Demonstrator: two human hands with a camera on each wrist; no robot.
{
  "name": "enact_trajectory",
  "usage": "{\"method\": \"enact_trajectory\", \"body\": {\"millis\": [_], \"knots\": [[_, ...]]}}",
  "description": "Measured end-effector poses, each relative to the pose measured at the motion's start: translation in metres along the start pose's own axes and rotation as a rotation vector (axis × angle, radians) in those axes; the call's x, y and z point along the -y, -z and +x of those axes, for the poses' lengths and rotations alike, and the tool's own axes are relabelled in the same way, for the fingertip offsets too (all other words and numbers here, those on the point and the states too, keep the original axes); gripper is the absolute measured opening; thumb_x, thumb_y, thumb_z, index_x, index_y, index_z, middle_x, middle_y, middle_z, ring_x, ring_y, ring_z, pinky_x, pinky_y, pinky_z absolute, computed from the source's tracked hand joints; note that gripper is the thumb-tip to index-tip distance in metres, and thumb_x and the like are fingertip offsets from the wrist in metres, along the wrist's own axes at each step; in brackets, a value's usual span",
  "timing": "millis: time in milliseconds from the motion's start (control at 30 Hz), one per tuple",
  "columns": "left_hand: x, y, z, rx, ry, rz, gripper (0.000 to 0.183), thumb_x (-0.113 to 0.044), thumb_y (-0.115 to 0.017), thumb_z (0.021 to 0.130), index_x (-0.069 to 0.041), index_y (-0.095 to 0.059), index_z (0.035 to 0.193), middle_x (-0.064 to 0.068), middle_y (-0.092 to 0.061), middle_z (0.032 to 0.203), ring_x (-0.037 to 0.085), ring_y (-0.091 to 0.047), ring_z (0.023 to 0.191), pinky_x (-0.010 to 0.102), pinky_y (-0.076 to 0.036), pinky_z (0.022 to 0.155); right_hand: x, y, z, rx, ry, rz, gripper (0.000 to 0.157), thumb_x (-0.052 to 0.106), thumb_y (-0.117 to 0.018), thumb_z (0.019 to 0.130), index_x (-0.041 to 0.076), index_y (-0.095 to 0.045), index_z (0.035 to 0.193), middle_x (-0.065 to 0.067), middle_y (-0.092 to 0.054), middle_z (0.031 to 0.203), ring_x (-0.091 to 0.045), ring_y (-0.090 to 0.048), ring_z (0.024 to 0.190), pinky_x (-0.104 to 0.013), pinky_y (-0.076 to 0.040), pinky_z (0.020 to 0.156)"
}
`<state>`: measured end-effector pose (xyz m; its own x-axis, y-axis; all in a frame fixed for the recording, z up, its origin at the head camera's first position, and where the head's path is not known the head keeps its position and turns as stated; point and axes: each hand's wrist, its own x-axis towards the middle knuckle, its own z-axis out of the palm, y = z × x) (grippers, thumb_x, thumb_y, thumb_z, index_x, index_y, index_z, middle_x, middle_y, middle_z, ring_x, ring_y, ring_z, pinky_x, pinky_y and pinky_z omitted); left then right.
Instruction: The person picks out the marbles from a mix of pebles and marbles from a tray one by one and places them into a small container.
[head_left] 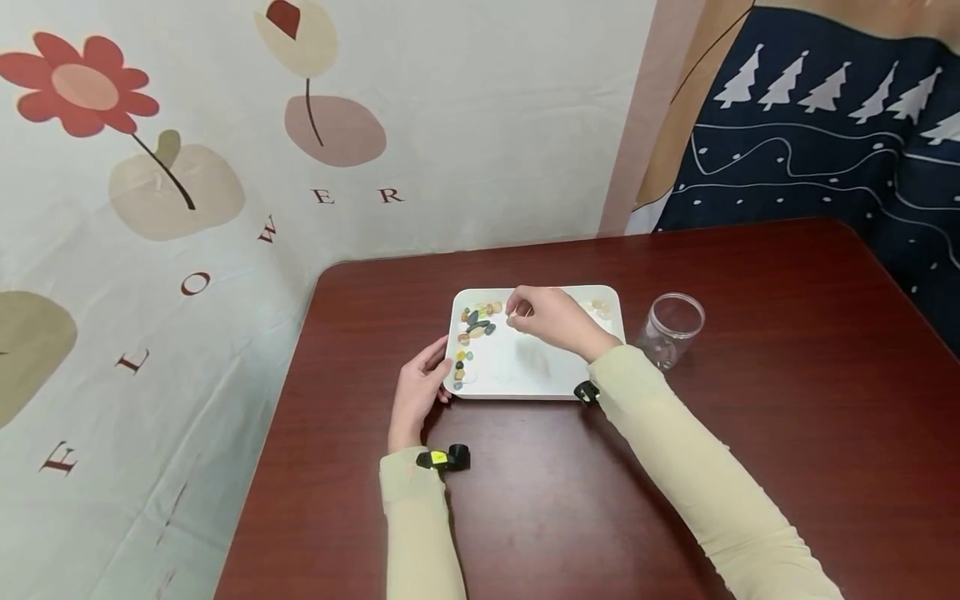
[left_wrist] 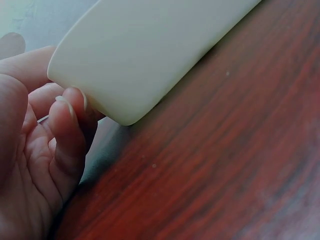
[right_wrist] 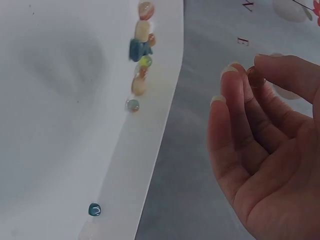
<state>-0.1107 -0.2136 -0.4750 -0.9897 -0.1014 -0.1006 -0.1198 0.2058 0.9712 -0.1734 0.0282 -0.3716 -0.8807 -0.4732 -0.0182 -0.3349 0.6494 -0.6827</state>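
Note:
My left hand (head_left: 417, 390) grips the left edge of a white rectangular tray (head_left: 532, 375), near its front corner. In the left wrist view, curled fingers (left_wrist: 70, 117) sit against the underside of the tray's corner. Above the far part of the tray, my right hand (head_left: 553, 319) pinches a small round brown stone (right_wrist: 256, 78) between thumb and forefinger. Small polished stones (head_left: 477, 323) in green, yellow, brown and white lie along the tray's left side and far left corner. A few pale stones (head_left: 602, 308) lie at the far right, partly behind the right hand.
To the right of the tray stands a clear round jar (head_left: 672, 329) without a lid, close to my right forearm. All this rests on a dark red-brown wooden table (head_left: 525, 508). A printed cloth (head_left: 480, 125) hangs behind the table.

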Motion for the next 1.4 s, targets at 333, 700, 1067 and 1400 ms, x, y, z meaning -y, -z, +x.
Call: {"method": "enact_trajectory", "body": {"millis": [333,700,1067,1400], "knots": [[-0.002,0.001,0.0,0.012,0.011,-0.006,0.038,-0.023,-0.06,0.085,-0.028,-0.055,0.122,0.002,-0.056,0.119,0.019,-0.048,0.041,0.03,-0.046,0.039,0.002,0.006,-0.025,-0.087,0.024,0.072,0.01,0.026,-0.059,0.084,0.02,-0.059,0.092,0.007,-0.059,0.08,-0.008,-0.053,0.076,-0.027,-0.044,0.067],[-0.016,0.0,-0.005,0.037,0.042,-0.042,0.04,-0.015,-0.059,0.086,-0.019,-0.053,0.126,0.008,-0.054,0.121,0.018,-0.047,0.04,0.027,-0.045,0.039,-0.004,0.005,-0.049,-0.184,-0.005,0.243,0.014,0.028,-0.062,0.083,0.019,-0.061,0.094,0.007,-0.06,0.081,-0.009,-0.056,0.076,-0.028,-0.047,0.067],[-0.002,0.0,0.0,-0.004,0.007,-0.02,0.037,-0.019,-0.06,0.085,-0.026,-0.056,0.122,0.002,-0.057,0.117,0.018,-0.046,0.04,0.027,-0.044,0.037,-0.017,0.011,-0.074,-0.293,-0.008,0.366,0.027,0.043,-0.062,0.08,0.022,-0.061,0.098,0.008,-0.061,0.086,-0.008,-0.057,0.076,-0.03,-0.049,0.069],[0.0,-0.003,0.001,0.001,0.009,-0.034,0.038,-0.023,-0.062,0.085,-0.026,-0.055,0.122,0.003,-0.056,0.118,0.017,-0.046,0.04,0.028,-0.044,0.037,-0.023,0.021,-0.091,-0.403,0.011,0.42,0.023,0.03,-0.063,0.083,0.016,-0.061,0.102,0.002,-0.06,0.088,-0.011,-0.057,0.077,-0.029,-0.047,0.066]]}}
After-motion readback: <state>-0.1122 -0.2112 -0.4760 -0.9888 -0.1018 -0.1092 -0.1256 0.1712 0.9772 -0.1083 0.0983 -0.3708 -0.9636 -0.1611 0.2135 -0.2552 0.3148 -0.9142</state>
